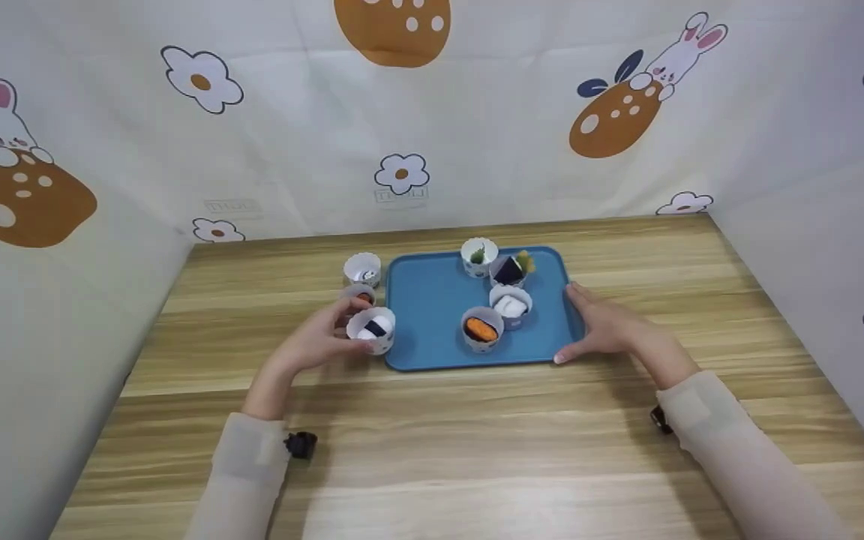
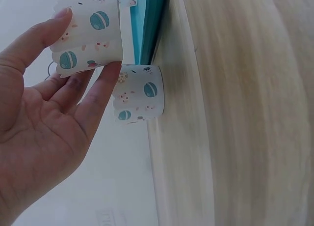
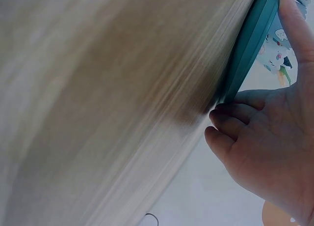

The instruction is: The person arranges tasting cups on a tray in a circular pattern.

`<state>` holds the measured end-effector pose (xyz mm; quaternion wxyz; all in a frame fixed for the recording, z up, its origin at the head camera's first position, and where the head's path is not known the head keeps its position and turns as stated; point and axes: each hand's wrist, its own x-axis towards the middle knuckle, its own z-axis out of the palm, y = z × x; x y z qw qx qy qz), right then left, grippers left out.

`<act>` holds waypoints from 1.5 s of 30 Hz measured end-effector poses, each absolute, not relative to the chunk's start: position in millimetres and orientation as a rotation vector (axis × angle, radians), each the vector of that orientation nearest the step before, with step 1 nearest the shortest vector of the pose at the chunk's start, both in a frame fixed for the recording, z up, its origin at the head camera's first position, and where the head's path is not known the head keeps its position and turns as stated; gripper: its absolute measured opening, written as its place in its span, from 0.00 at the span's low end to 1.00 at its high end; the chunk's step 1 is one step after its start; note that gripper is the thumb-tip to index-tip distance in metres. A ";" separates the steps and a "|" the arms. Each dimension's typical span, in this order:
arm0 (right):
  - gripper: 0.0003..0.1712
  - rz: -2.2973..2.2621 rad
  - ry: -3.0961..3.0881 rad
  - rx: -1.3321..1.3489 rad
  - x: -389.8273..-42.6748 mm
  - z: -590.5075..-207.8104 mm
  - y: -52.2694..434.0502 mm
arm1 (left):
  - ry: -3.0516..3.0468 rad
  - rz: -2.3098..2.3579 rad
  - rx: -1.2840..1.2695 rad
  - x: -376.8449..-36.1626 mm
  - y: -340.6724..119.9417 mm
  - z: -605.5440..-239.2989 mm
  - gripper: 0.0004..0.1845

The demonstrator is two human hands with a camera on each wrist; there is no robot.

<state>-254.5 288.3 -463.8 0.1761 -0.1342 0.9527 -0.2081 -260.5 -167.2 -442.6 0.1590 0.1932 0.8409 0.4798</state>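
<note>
Left hand (image 1: pixel 319 341) is pinching a patterned paper cup (image 1: pixel 372 330) between thumb and fingertips (image 2: pixel 110 71), just off the blue tray (image 1: pixel 432 315). Right hand (image 1: pixel 604 326) is gripping the tray's right edge, fingers curled under the rim.

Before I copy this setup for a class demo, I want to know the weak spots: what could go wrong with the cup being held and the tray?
The left hand pinches a thin paper cup by its wall right at the blue tray's corner; squeezing could crumple it or tip its contents.

Another cup stands close behind that hand and might get knocked.

The right hand grips the tray's edge; a nudge could topple the four cups on it, such as the orange-filled one.
</note>
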 end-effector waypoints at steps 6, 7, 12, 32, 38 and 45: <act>0.79 -0.596 2.699 -0.383 -253.7 -463.4 288.6 | 2.426 1.353 0.614 -263.5 -161.0 -441.8 0.30; 0.79 -0.597 2.700 -0.387 -253.9 -463.7 288.9 | 2.426 1.353 0.624 -263.8 -159.8 -441.7 0.29; 0.79 -0.593 2.703 -0.384 -254.3 -465.0 289.6 | 2.411 1.367 0.646 -266.2 -154.5 -442.3 0.28; 0.79 -0.584 2.714 -0.406 -255.1 -465.5 289.5 | 2.423 1.337 0.663 -274.0 -131.9 -441.9 0.30; 0.80 -0.572 2.711 -0.392 -255.8 -465.8 289.6 | 2.440 1.300 0.638 -276.0 -123.8 -440.9 0.31; 0.80 -0.568 2.715 -0.391 -254.9 -465.4 290.1 | 2.451 1.264 0.625 -278.0 -113.9 -441.6 0.30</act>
